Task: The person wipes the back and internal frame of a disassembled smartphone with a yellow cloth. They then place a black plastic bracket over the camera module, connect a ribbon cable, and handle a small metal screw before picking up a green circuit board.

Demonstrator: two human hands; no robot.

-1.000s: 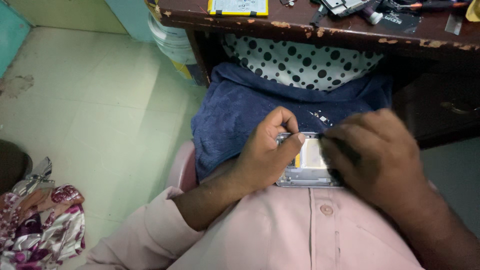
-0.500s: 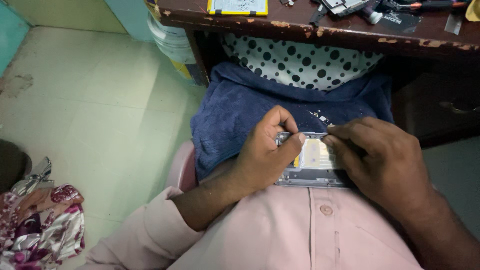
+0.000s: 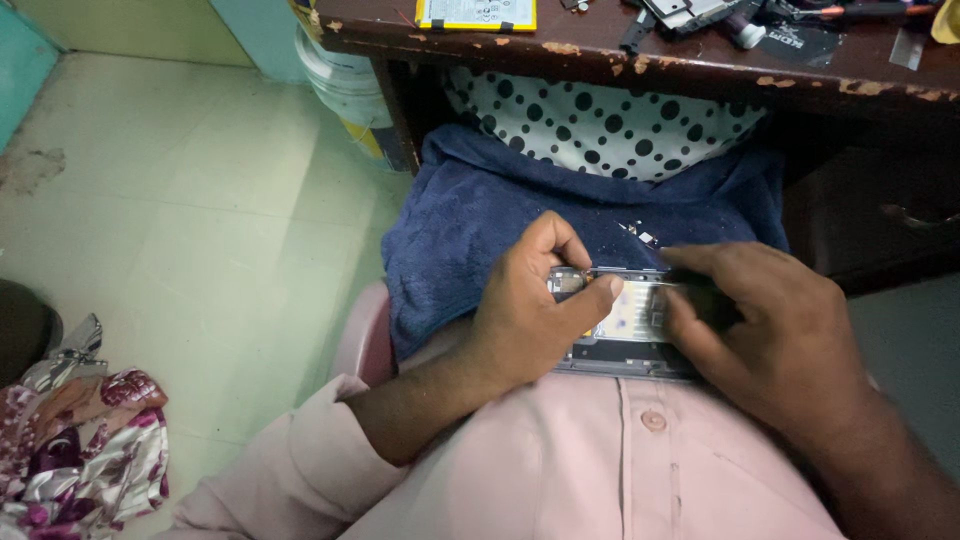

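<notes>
An opened phone body (image 3: 628, 330) with its insides showing lies on my lap, against my pink shirt. My left hand (image 3: 530, 315) grips its left end, thumb pressed across the top edge. My right hand (image 3: 780, 345) covers the right end, fingers curled on a dark tool or part that I cannot make out. A few tiny loose parts (image 3: 638, 234) lie on the blue towel (image 3: 480, 215) just beyond the phone.
A worn wooden desk edge (image 3: 620, 55) runs across the top, with a yellow-framed flat battery (image 3: 476, 13) and tools (image 3: 700, 14) on it. A dotted cloth (image 3: 600, 125) hangs below. A white bucket (image 3: 340, 80) stands left; patterned fabric (image 3: 85, 440) lies on the floor.
My right hand has slid slightly right and down over the phone's right end, uncovering more of its middle. My left hand keeps the same grip.
</notes>
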